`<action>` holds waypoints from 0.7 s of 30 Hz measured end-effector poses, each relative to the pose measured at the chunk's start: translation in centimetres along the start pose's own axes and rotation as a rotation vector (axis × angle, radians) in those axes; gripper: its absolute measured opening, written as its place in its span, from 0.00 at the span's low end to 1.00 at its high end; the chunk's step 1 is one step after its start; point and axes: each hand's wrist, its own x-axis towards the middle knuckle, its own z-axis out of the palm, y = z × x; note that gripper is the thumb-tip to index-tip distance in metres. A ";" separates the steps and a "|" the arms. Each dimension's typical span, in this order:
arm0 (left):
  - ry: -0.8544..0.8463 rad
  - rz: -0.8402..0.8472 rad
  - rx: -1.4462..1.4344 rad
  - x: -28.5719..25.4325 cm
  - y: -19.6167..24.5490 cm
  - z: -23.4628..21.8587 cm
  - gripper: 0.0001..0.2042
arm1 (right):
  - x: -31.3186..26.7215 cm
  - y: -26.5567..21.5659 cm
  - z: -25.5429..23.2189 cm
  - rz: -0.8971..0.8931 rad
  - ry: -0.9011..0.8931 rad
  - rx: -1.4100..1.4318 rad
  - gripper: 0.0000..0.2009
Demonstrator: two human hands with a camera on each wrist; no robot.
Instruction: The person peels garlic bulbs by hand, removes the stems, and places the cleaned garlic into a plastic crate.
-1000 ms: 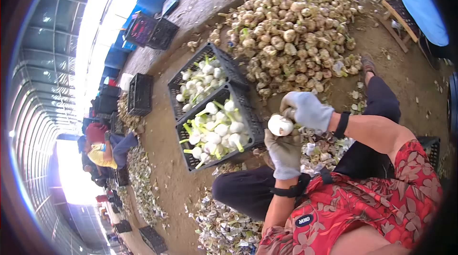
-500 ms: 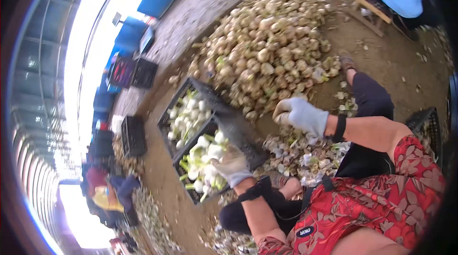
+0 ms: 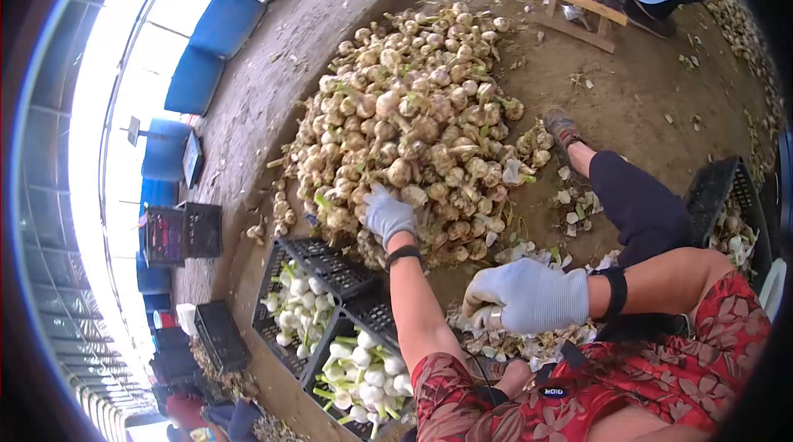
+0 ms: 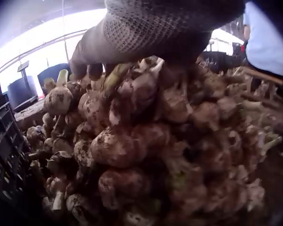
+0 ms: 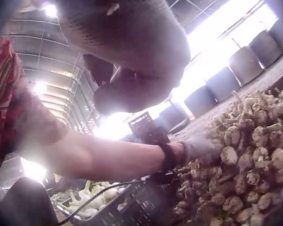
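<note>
The left hand is no longer hovering over the black crates as it was a moment ago; it is reaching into the pile of soil-marked bulbs. The white bulb that the two hands were handling earlier is not showing between them now. Judging by this, attention is moving away from the white bulbs and onto the rough ones.

The left forearm is stretching forward from the red sleeve, passing beside the crates, with the glove lying palm-down on the near part of the pile. In the left wrist view its fingers are bending over the top bulbs, touching or almost touching them; whether they are gripping one cannot be told, since the underside is hidden.

The right hand is staying back near the body, well apart from the left, above the peelings. Its forearm is running across from the side, and its fingers are curling in. The right wrist view is showing a dark flat piece that they seem to be gripping, too unclear to name.

The rough bulbs are lying heaped on the ground beyond the crates, while the white bulbs are sitting in the nearer crate and the farther crate, side by side.
</note>
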 end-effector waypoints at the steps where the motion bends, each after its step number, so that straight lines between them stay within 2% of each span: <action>1: -0.076 0.005 -0.105 1.0 0.1 0.4 0.27 | 0.1 -0.1 -0.1 0.007 0.003 -0.006 0.14; 4: -0.190 0.033 -0.033 1.1 0.1 -1.4 0.21 | 0.2 -0.3 -0.3 0.014 -0.020 0.001 0.14; 7: -0.106 0.110 -0.022 -0.4 -0.9 0.6 0.20 | 0.4 0.1 0.1 -0.020 0.012 -0.025 0.14; 9: -0.086 0.153 0.061 -2.9 -0.8 -0.1 0.24 | 0.2 0.0 0.3 -0.038 0.058 -0.058 0.12; 12: -0.063 0.100 -0.052 -6.8 -1.8 -0.2 0.28 | 0.0 0.4 -0.1 -0.005 0.098 -0.088 0.13; 13: -0.079 0.056 -0.118 -8.3 -1.9 -1.2 0.31 | 0.1 1.0 0.0 0.000 0.116 -0.107 0.13; 15: -0.088 -0.040 -0.429 -11.1 -2.6 -1.7 0.33 | 0.5 2.5 -0.2 -0.030 0.193 -0.144 0.13; 16: -0.026 -0.060 -0.593 -12.7 -3.2 -1.3 0.34 | 0.5 2.7 -0.3 0.014 0.222 -0.109 0.15; 17: 0.032 -0.075 -0.837 -14.5 -3.7 -0.9 0.34 | 0.5 2.5 -0.6 0.144 0.191 -0.030 0.16; 19: 0.106 -0.051 -1.141 -19.1 -3.5 -2.8 0.30 | 0.9 4.0 0.1 0.113 0.273 0.011 0.21; 21: 0.178 -0.082 -1.194 -23.8 -2.2 -6.9 0.30 | 1.7 5.1 1.3 0.058 0.292 0.011 0.24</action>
